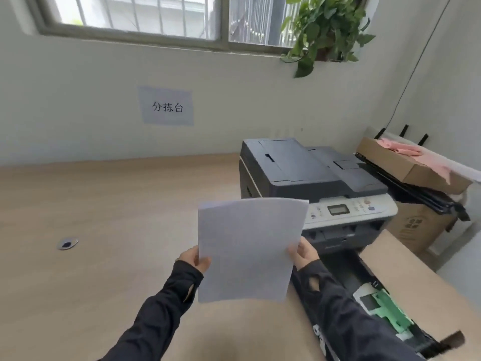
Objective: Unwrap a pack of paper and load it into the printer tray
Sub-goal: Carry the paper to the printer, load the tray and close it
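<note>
Gripping the left edge of the thin white rectangular stack of printer paper (247,248) with the left hand (194,259), thumb curled over the front face, the other fingers hidden behind the sheets, so how far closed cannot be told beyond a clear pinch. Holding the stack upright and well above the pale wood-grain counter (104,204), in front of the grey and white multifunction printer (312,183). Clasping the right edge with the right hand (303,254), fingers wrapped round the back and likewise only partly seen. Judging the wrapper already off, with no wrapper in view, and loading as the step in hand. Squaring the edges first, probably by tapping the bottom edge on the counter, since the top corners are curling slightly. Keeping both grips even to stop sheets fanning or slipping. Lowering then to the right into the pulled-out black paper tray with green plastic guides (382,308), lying just below the right sleeve, keeping the stack flat and between the guides.
</note>
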`<state>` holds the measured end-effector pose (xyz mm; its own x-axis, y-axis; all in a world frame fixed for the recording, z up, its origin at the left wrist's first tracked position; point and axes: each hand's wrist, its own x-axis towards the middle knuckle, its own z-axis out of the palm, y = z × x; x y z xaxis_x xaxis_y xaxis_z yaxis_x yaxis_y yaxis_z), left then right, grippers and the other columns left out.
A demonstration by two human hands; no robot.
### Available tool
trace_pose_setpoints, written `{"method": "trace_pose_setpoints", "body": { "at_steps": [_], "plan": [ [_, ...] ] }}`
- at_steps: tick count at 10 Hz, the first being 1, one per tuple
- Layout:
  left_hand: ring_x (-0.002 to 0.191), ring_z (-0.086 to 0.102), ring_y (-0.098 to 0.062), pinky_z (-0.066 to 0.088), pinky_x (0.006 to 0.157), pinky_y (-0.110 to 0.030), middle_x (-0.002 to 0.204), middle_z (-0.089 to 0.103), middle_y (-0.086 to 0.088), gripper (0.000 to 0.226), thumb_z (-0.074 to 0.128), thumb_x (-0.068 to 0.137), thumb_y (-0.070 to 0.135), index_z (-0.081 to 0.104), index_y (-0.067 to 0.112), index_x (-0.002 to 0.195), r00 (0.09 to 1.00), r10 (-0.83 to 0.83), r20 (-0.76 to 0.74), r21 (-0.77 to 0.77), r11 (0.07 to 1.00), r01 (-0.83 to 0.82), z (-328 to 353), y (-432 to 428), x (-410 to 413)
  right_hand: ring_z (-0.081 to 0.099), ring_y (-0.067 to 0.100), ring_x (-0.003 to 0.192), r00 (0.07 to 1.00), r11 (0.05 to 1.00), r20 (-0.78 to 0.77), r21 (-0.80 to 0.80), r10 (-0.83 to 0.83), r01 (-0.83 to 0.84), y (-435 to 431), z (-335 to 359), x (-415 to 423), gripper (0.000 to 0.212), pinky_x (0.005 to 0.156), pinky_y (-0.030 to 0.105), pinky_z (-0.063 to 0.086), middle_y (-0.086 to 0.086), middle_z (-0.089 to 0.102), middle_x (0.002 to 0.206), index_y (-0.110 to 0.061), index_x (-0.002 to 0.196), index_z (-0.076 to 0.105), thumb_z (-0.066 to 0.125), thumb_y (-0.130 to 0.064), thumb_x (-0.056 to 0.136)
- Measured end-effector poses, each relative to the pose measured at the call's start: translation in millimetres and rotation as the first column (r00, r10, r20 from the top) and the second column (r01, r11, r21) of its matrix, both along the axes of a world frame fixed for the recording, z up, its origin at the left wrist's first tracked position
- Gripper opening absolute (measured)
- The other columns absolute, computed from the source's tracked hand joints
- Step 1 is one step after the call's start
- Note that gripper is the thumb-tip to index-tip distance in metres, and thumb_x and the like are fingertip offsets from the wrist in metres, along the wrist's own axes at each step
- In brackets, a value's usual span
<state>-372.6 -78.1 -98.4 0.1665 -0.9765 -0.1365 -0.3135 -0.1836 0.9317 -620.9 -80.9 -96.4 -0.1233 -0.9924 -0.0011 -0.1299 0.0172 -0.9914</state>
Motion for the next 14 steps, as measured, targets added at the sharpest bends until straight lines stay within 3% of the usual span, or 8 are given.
{"method": "trace_pose_setpoints", "body": {
  "at_steps": [2,3,4,5,7,9,11,14],
  "plan": [
    [0.087,0.051,-0.016,0.038,0.071,-0.023,0.091,0.063,-0.011,0.049,0.060,0.073,0.027,0.061,-0.004,0.112,0.985,0.163,0.063,0.116,0.979,-0.170,-13.2,51.9,-30.1,0.063,-0.017,0.066,0.975,0.974,-0.031,-0.046,0.219,-0.220,5.1,-20.2,-22.5,0.077,0.059,0.002,0.050,-0.012,0.067,0.079,-0.025,0.088,0.054,0.068,-0.079,0.034],
    [0.094,0.057,-0.010,0.045,0.075,-0.010,0.100,0.056,-0.001,0.062,0.058,0.060,0.034,0.048,0.009,0.116,0.962,0.255,-0.093,0.049,0.967,-0.252,-19.3,73.8,-38.0,0.061,-0.019,0.074,0.944,0.949,-0.111,-0.010,0.312,-0.314,4.6,-28.3,-25.2,0.046,0.067,0.003,0.048,-0.010,0.061,0.084,-0.027,0.088,0.049,0.073,-0.040,0.052],
    [0.088,0.056,-0.007,0.047,0.070,-0.006,0.104,0.051,-0.003,0.043,0.057,0.076,0.010,0.043,0.006,0.116,0.885,0.428,-0.184,0.069,0.904,-0.423,-24.4,76.4,-36.4,0.061,0.010,0.088,0.920,0.934,-0.162,0.031,0.356,-0.356,-0.5,-38.1,-24.6,0.030,0.086,0.031,0.051,-0.009,0.058,0.084,-0.033,0.083,0.050,0.073,-0.015,0.074],
    [0.091,0.059,-0.016,0.051,0.086,-0.028,0.103,0.055,-0.008,0.080,0.050,0.058,0.039,0.041,0.003,0.129,0.885,0.443,-0.143,0.010,0.895,-0.446,-31.7,74.3,-39.6,0.059,0.021,0.088,0.907,0.935,-0.236,0.017,0.348,-0.355,-2.6,-39.8,-21.9,0.040,0.087,0.039,0.049,-0.006,0.062,0.090,-0.031,0.091,0.054,0.076,-0.047,0.062],
    [0.099,0.039,-0.016,0.044,0.041,-0.005,0.109,0.039,-0.006,0.049,0.045,0.092,0.011,0.033,-0.007,0.137,0.855,0.501,-0.134,0.174,0.861,-0.477,-31.5,60.2,-34.0,0.059,0.036,0.108,0.911,0.932,-0.229,0.202,0.343,-0.300,-17.6,-67.1,-10.1,0.035,0.098,0.051,0.047,0.012,0.062,0.102,-0.008,0.120,0.054,0.057,-0.014,0.086],
    [0.095,0.039,-0.018,0.027,0.084,-0.020,0.101,0.045,-0.010,0.052,0.036,0.083,0.002,0.037,-0.005,0.135,0.787,0.574,-0.228,0.236,0.816,-0.527,-62.5,55.2,-39.4,0.053,0.019,0.082,0.920,0.904,-0.290,0.407,0.262,-0.129,-27.3,-83.1,-8.6,0.028,0.062,0.018,0.055,0.002,0.052,0.092,-0.004,0.122,0.049,0.040,-0.008,0.095],
    [0.101,0.035,-0.014,0.034,0.079,-0.010,0.113,0.047,-0.014,0.047,0.034,0.085,-0.013,0.037,-0.013,0.132,0.798,0.534,-0.281,0.259,0.842,-0.472,-39.6,38.2,-33.4,0.057,0.035,0.112,0.915,0.935,-0.310,0.321,0.257,-0.154,-21.4,-71.3,-4.9,0.037,0.102,0.043,0.044,0.020,0.062,0.117,-0.002,0.120,0.054,0.041,0.007,0.087],
    [0.036,0.057,0.006,0.053,0.046,-0.022,0.121,0.057,-0.017,0.021,0.035,0.092,-0.010,0.051,-0.001,0.102,0.864,0.369,-0.343,0.104,0.929,-0.355,16.5,10.0,-33.8,0.056,0.017,0.088,0.962,0.986,-0.222,0.093,0.156,-0.139,-28.5,16.1,-33.2,0.034,0.080,0.030,0.047,0.006,0.060,0.096,-0.001,0.113,0.061,0.042,0.007,0.085]
  ]
}}
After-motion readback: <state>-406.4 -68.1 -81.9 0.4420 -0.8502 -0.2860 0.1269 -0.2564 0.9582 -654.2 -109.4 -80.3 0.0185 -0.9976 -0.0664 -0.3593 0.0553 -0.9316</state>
